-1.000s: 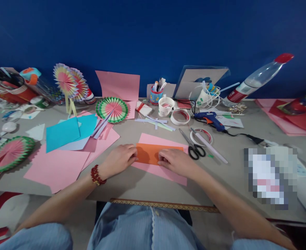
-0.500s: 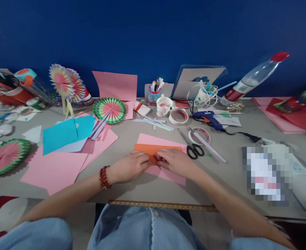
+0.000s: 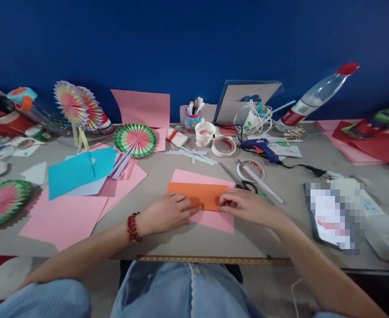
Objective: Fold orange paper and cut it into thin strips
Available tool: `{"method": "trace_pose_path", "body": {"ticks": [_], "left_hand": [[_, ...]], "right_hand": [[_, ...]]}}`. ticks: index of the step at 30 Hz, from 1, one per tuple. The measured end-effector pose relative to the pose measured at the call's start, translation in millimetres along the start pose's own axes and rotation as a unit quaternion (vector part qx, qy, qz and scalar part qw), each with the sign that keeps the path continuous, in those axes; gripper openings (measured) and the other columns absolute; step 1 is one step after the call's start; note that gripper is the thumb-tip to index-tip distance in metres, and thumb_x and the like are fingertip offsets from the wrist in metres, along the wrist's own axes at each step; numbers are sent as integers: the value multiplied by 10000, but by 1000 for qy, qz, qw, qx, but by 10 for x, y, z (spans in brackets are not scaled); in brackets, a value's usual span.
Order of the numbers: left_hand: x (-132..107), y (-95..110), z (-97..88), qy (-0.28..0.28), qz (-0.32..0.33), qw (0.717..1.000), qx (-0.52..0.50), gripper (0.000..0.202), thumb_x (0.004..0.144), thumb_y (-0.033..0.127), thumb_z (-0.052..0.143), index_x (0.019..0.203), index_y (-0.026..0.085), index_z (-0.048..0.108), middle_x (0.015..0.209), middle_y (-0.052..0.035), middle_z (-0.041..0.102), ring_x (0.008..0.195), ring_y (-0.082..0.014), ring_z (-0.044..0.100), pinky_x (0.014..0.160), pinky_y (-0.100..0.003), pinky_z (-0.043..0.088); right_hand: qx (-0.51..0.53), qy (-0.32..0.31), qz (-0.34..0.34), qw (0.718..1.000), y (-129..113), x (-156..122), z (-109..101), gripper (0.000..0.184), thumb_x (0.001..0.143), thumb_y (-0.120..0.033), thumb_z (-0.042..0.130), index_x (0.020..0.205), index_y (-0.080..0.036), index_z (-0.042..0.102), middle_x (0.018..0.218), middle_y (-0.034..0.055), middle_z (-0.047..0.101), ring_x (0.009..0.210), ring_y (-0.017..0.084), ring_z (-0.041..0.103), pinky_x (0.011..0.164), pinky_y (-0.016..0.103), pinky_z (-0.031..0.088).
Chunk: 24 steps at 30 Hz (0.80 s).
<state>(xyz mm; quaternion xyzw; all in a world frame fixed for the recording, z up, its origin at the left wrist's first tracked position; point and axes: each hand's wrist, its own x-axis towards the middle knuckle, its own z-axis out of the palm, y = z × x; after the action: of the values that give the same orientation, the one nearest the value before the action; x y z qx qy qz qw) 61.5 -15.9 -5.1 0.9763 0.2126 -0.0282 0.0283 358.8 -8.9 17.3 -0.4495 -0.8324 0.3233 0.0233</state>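
Note:
A folded orange paper lies on a pink sheet in the middle of the table. My left hand, with a red bead bracelet on its wrist, rests on the orange paper's near edge, fingers stretched and pressing flat. My right hand presses its fingertips on the paper's right end, fingers bent and close together. Neither hand lifts the paper off the table.
Scissors, a tape roll and a blue glue gun lie right of the paper. Pleated paper fans, blue sheets and pink sheets lie to the left. A pen cup and a bottle stand at the back.
My right hand slid right along the orange paper to its right end. My left hand moved right toward the paper's middle. The view shifted slightly.

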Motion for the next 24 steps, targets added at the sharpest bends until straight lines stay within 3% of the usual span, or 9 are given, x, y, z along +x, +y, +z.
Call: {"method": "trace_pose_path", "body": {"ticks": [4,8,24], "left_hand": [[30,-4,3,1,1,1000,6,635,961,492,631,1505,248,416,1250,-81,612,1032,-230,548,819,-334,403],[38,-7,-21,-5,-5,1000,18,582,976,507,601,1481,261,450,1176,-80,623,1000,-222,551,808,-318,395],[30,-19,-10,-6,-4,1000,25,588,970,517,608,1479,266,453,1136,-78,624,980,-229,542,794,-326,365]], "right_hand": [[11,33,1,999,58,-78,81,160,971,-303,507,946,-239,652,963,23,709,909,203,619,797,310,402],[14,42,-7,999,112,-65,110,158,958,-294,517,891,-238,648,909,13,701,866,196,608,764,304,387],[-6,15,-25,1000,125,3,47,129,907,-249,541,792,-222,592,793,-1,636,751,174,565,681,274,335]]}}
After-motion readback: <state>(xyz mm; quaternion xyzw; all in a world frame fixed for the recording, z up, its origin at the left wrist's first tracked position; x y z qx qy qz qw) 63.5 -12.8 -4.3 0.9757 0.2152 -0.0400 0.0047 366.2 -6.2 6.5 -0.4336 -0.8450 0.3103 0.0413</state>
